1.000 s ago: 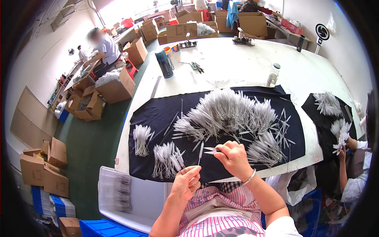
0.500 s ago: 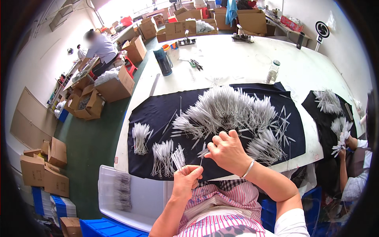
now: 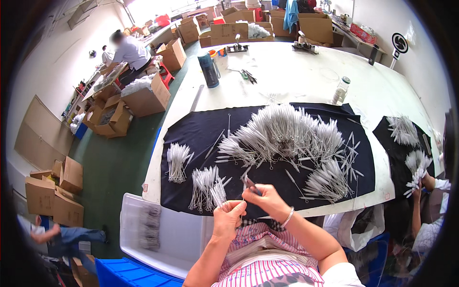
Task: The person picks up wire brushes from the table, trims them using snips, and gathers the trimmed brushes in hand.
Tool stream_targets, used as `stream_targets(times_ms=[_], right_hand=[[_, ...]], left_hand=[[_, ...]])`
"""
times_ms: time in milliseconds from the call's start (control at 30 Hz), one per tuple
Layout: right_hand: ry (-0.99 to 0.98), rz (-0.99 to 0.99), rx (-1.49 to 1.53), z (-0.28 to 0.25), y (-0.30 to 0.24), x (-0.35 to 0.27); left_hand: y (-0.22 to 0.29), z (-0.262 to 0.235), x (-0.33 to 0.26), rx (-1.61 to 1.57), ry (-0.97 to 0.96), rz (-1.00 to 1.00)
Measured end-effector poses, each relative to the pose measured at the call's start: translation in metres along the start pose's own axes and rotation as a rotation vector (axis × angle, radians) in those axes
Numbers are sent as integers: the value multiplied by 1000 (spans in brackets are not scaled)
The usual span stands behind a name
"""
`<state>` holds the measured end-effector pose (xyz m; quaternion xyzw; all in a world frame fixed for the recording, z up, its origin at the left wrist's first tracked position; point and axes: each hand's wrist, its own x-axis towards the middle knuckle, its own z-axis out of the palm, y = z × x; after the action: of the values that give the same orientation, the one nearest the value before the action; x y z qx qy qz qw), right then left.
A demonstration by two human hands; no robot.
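My left hand (image 3: 228,219), closed, pinches a small bundle of thin wire brushes with white bristles (image 3: 218,193), held upright. A single wire brush (image 3: 245,182) also stands up from its fingertips. My right hand (image 3: 269,200) is closed around a small dark hand tool (image 3: 253,185) that looks like pliers, its tip beside that single brush. Fingers hide much of the tool. Beyond the hands, a large heap of wire brushes (image 3: 282,129) lies on a dark cloth (image 3: 191,129). Smaller bunches of brushes lie at left (image 3: 178,162) and right (image 3: 329,182).
A blue bottle (image 3: 209,70), green-handled cutters (image 3: 248,76) and a glass jar (image 3: 341,91) occupy the white table (image 3: 287,71). Below its near edge is a white plastic bin (image 3: 177,239) with brushes inside. At right, a co-worker's hands (image 3: 423,184) hold brushes.
My right hand has lowered and turned, and the dark tool now shows in it. My left hand keeps the brushes. A passing person's legs have appeared at lower left. The view has shifted slightly.
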<state>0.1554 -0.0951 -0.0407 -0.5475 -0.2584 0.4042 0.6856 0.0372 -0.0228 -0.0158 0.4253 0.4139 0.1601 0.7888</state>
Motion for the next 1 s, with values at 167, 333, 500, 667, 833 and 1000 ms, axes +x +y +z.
stream_targets(times_ms=[167,333,500,667,833,1000], right_hand=[[46,317,171,23,27,15],[72,262,-65,31,34,50],[-31,167,4,41,10,45],[-206,235,35,45,3,23],[286,10,101,19,-3,14],[138,50,321,6,-12,8]], left_hand=[[-13,-27,5,63,129,61],[-16,-52,11,-85,129,66],[1,-50,12,-172,-31,37],[-15,-51,15,3,-132,9],[-24,-16,28,-21,-137,57],[-13,-23,16,-77,-195,39]])
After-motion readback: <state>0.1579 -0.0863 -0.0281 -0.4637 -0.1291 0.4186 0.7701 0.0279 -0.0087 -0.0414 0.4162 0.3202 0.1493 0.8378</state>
